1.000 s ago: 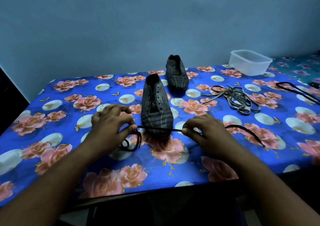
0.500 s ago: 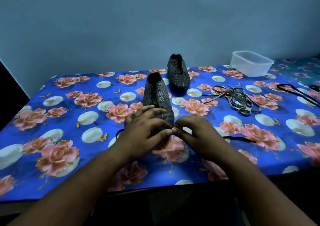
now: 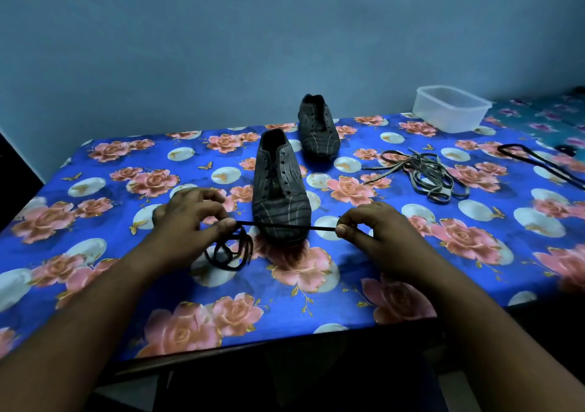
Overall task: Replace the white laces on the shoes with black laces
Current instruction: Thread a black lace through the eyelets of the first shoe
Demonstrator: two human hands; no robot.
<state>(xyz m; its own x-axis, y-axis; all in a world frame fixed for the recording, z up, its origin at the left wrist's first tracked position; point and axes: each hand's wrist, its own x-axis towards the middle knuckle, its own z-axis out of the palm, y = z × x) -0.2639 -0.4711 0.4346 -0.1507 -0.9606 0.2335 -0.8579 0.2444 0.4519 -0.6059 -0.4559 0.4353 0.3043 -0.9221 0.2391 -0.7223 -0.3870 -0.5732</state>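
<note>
Two dark striped shoes without laces stand on the flowered tablecloth: the near shoe [image 3: 280, 196] in the middle, the far shoe [image 3: 317, 130] behind it. A black lace [image 3: 285, 225] is stretched taut across the near shoe's toe. My left hand [image 3: 193, 218] pinches it at the left, with the rest of the lace coiled in loops [image 3: 228, 250] below that hand. My right hand [image 3: 370, 225] pinches the lace at the right. The removed pale laces [image 3: 421, 174] lie in a heap to the right of the shoes. A second black lace [image 3: 538, 161] lies at the far right.
A clear plastic container [image 3: 451, 108] stands at the back right corner. The table's front edge [image 3: 253, 342] runs just under my forearms. A blue wall rises behind the table, and another patterned surface [image 3: 544, 117] adjoins on the right.
My hands met in front of the near shoe's toe half a second ago; they have since drawn apart, pulling the black lace taut. More lace is coiled under my left hand.
</note>
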